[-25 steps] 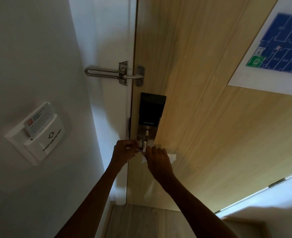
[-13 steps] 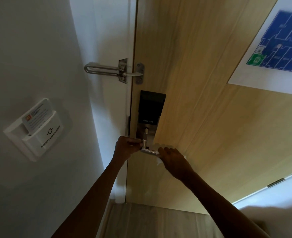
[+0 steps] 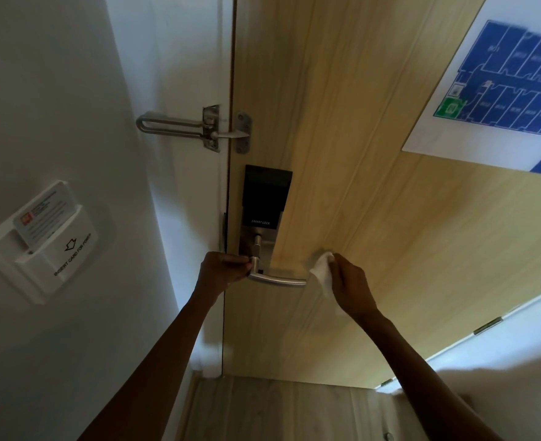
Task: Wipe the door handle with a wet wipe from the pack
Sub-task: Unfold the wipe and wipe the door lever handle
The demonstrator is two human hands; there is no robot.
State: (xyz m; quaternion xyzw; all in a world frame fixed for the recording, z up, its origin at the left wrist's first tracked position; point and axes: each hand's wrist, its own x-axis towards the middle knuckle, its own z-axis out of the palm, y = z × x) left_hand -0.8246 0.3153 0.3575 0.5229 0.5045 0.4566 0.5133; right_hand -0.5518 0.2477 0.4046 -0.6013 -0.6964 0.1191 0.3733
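A silver lever door handle (image 3: 277, 279) sticks out to the right from a black smart lock (image 3: 264, 198) on a wooden door (image 3: 374, 192). My left hand (image 3: 221, 270) is closed at the handle's pivot end, fingertips touching the metal neck. My right hand (image 3: 350, 286) holds a crumpled white wet wipe (image 3: 323, 272) just past the free tip of the lever, the wipe barely off the metal. No wipe pack is in view.
A metal swing-bar door guard (image 3: 196, 127) bridges frame and door above the lock. A white key-card power slot (image 3: 45, 240) with a card sits on the left wall. A blue evacuation plan (image 3: 501, 87) hangs on the door at upper right.
My right hand slid the wipe rightward along the lever, from the pivot to beyond its tip, uncovering the whole handle. My left hand stayed at the pivot end.
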